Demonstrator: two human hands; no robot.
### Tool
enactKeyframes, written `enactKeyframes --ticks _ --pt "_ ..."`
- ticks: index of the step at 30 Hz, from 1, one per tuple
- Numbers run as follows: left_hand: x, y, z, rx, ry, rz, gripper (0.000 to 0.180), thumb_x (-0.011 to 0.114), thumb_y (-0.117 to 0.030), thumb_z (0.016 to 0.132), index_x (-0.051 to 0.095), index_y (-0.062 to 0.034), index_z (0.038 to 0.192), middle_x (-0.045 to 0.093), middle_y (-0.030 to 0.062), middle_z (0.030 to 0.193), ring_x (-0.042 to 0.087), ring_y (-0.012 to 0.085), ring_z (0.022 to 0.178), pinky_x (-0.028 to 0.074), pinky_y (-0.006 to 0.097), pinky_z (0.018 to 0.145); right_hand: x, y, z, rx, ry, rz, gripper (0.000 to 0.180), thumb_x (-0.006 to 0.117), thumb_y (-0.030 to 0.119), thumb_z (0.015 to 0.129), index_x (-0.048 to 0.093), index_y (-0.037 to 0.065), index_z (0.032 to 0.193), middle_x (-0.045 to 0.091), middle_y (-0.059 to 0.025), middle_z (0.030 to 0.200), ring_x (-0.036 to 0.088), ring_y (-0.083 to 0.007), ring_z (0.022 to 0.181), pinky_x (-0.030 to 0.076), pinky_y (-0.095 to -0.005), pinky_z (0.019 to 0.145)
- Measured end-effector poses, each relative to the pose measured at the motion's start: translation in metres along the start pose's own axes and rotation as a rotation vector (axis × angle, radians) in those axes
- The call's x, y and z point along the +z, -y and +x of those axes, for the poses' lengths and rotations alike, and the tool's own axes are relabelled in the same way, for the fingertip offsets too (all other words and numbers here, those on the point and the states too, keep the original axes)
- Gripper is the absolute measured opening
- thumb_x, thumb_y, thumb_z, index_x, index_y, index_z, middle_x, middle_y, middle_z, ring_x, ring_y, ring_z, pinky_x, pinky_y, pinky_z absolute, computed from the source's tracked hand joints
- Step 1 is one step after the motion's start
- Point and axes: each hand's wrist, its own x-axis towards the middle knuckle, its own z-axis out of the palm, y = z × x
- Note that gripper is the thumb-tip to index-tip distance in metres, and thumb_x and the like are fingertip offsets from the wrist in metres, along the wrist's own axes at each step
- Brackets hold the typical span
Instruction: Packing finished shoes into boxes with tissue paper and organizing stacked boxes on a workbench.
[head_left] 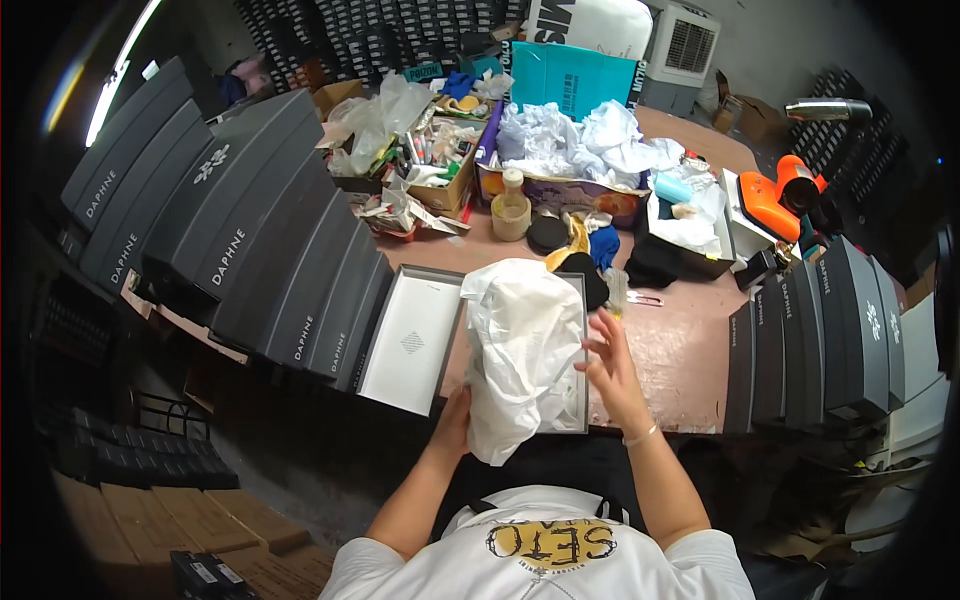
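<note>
A bundle of crumpled white tissue paper (522, 345) is held over a grey shoebox (584, 410) at the table's near edge. What the paper wraps, if anything, is hidden. My left hand (456, 420) grips the bundle's lower left side, its fingers partly behind the paper. Just right of the bundle, my right hand (613, 368) is raised with its fingers apart and nothing in them. Left of the shoebox lies a box lid (408, 345), its white inside facing up with a small printed diamond pattern.
Tall rows of dark grey shoeboxes stand at the left (265, 215) and right (840, 330). Farther back are a carton of crumpled paper (560, 190), a carton of odds and ends (450, 180), a bottle of pale liquid (511, 207) and an orange tool (770, 207).
</note>
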Motion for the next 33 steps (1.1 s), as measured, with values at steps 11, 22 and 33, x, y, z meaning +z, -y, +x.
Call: enactKeyframes --ticks 11,22,33 --pt "-0.012 -0.013 -0.008 0.07 -0.051 0.001 0.084 0.063 -0.059 0.082 0.042 0.0013 0.137 0.058 0.0097 0.124 0.055 0.0168 0.113 0.044 0.03 0.095 0.037 -0.023 -0.049 0.022 0.967 -1.027 0.035 0.071 0.028 0.08 0.062 0.002 0.102 0.064 -0.0187 0.098 0.063 -0.0355 0.091 0.051 -0.0439 0.078" --pt "-0.026 -0.101 0.016 -0.128 0.009 0.689 0.032 0.069 -0.022 0.088 0.064 0.0028 0.108 0.066 0.0034 0.098 0.058 0.0074 0.087 0.049 0.023 0.076 -0.025 0.043 0.027 0.086 0.41 -0.211 0.08 0.084 0.018 0.069 0.042 0.0 0.135 0.055 -0.0104 0.124 0.056 -0.0207 0.111 0.046 -0.0322 0.094" --pt "-0.086 -0.1 0.052 0.618 -0.489 1.889 0.059 0.074 -0.027 0.077 0.054 -0.0052 0.128 0.04 0.0221 0.139 0.036 0.0397 0.131 0.031 0.048 0.106 -0.002 -0.029 -0.035 -0.246 -0.27 -0.247 0.067 0.082 0.009 0.071 0.043 0.005 0.126 0.053 -0.0111 0.121 0.053 -0.0223 0.117 0.044 -0.0341 0.099"
